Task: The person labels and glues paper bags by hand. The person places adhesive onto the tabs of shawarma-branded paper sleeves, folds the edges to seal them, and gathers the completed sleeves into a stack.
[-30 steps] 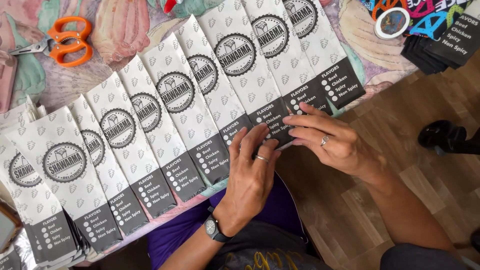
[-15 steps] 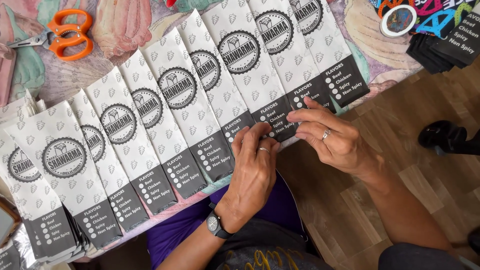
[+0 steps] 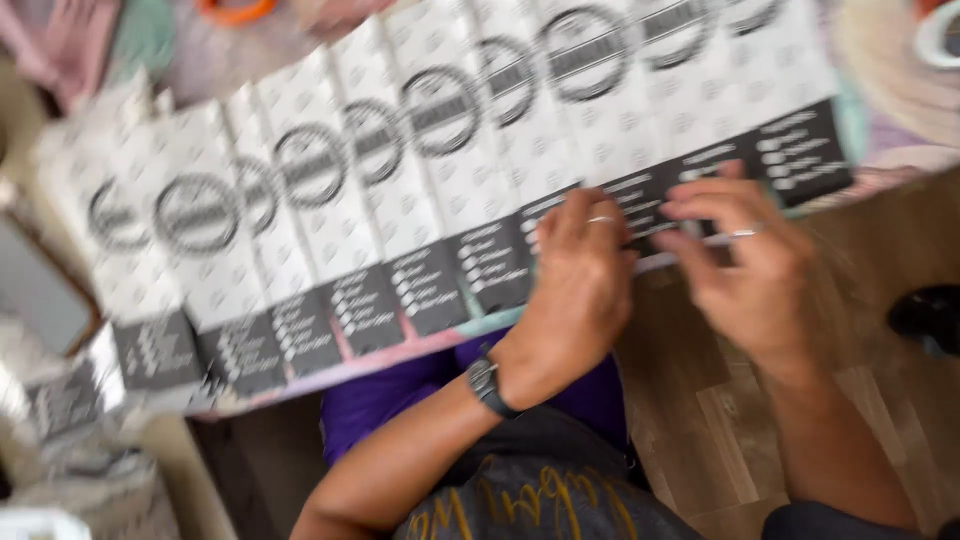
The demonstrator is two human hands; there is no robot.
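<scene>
A row of several white paper pouches [image 3: 440, 190], each with a round dark emblem and a black band at the bottom, lies overlapping along the table edge. My left hand [image 3: 580, 290], with a ring and a wristwatch, rests flat on the black bands of the pouches near the middle. My right hand [image 3: 745, 265], also ringed, lies beside it with its fingertips on the black band of a neighbouring pouch [image 3: 700, 130]. The whole view is blurred by motion.
Orange scissors [image 3: 235, 10] peek in at the top edge on a patterned cloth [image 3: 890, 90]. More pouches lie stacked at the lower left [image 3: 70, 400]. A wooden floor [image 3: 720, 420] shows under the table edge, with a dark object [image 3: 925, 315] at the right.
The view has shifted and blurred, so the pouches now sit higher in the frame. Both hands stay on the black bands at the table edge, slightly further left along the row.
</scene>
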